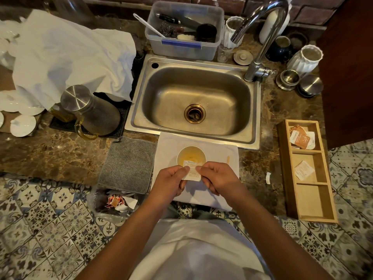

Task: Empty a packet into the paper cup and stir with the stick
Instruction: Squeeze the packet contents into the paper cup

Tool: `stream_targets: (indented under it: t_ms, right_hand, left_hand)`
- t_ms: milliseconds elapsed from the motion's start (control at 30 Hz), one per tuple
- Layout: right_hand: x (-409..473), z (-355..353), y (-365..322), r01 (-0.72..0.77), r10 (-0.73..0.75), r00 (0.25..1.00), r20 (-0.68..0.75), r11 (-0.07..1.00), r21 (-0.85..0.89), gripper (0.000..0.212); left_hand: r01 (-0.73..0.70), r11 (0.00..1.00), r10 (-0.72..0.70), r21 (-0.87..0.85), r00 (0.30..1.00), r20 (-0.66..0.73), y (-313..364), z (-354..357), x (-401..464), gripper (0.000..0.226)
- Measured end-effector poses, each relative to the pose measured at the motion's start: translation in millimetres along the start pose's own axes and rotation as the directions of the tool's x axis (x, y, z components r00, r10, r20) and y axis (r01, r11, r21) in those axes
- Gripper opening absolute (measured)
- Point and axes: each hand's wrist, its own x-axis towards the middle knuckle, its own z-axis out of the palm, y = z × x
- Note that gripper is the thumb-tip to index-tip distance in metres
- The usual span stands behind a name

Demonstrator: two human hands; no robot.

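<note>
We see a brown marbled desk, a blue-and-white patterned tile floor, a grey mat, a white cloth and a pale yellow cup interior.

Bare forearms — white garment over the torso.

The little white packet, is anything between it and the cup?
Nothing visible. Both hands, left and right, pinch the small white paper packet just above the near rim of the open yellow-lined paper cup.
</note>
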Motion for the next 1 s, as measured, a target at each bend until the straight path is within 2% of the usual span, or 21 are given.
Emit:
stream_targets:
  t_ms: [100,267,567,800,1000]
  right_hand:
    - [1,1,-2,-0.015,0.015,1.000,-0.012,1.000,0.016,0.042]
    - [-2,-3,-5,-0.037,0.036,0.999,0.027,0.999,0.010,0.043]
    - [-8,-12,-6,0.013,-0.014,0.999,0.038,1.000,0.026,0.032]
    - [-15,-29,-3,0.105,-0.102,0.994,-0.049,0.993,0.053,0.035]
    - [-25,-52,6,0.128,-0.120,0.989,-0.091,0.987,0.095,0.025]
  left_hand:
    - [0.006,1.000,-0.006,-0.007,1.000,0.003,1,2,-1,0.025]
    - [0.007,1.000,-0.007,0.004,1.000,0.004,2,3,-1,0.031]
    - [-0.026,0.999,0.026,0.020,1.000,0.005,8,10,-3,0.036]
    - [-0.091,0.996,0.090,0.017,0.995,0.032,13,25,-5,0.028]
    - [-0.194,0.978,0.184,0.077,0.976,0.117,20,47,-2,0.031]
